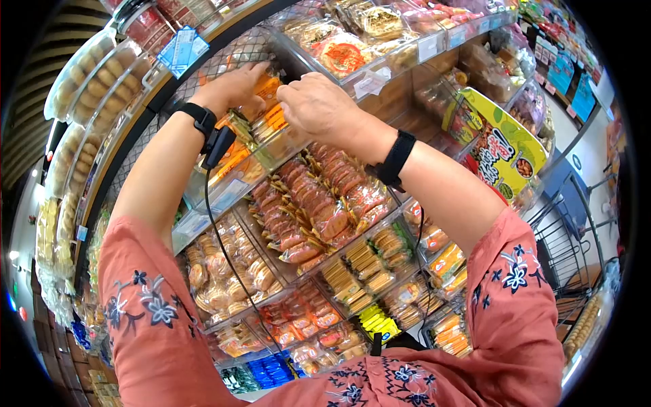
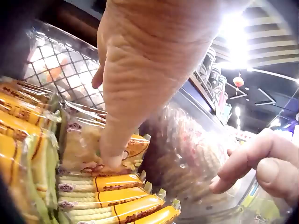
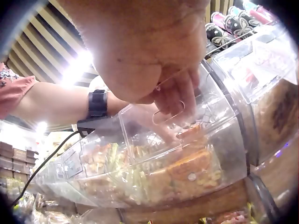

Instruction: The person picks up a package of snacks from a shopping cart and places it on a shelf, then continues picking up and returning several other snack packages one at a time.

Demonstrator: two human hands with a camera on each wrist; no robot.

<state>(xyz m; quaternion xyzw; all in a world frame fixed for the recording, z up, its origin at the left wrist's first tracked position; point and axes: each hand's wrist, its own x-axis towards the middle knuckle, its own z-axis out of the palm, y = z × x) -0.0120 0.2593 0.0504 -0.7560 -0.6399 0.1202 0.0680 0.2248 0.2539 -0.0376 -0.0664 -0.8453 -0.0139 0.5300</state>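
My left hand [image 1: 234,89] reaches into a clear bin [image 1: 277,153] of orange-and-yellow snack packets [image 1: 272,121]. In the left wrist view, a fingertip of the left hand [image 2: 140,70] touches a packet [image 2: 77,144] standing behind a row of wrapped sticks [image 2: 119,198]. My right hand [image 1: 319,107] is curled at the bin's right side. The right wrist view shows the right hand [image 3: 140,56] with its fingers bent at the looped handle of a clear lid [image 3: 140,135], gripping it above the packets [image 3: 187,169]; part of the grip is hidden.
Below are compartments of wrapped biscuits [image 1: 308,203]. Another clear bin of flat snacks [image 1: 346,54] stands at upper right, and a yellow-green sign [image 1: 505,146] beyond my right forearm. Tubs of round biscuits [image 1: 95,78] line the left; a wire cart [image 1: 563,251] is at right.
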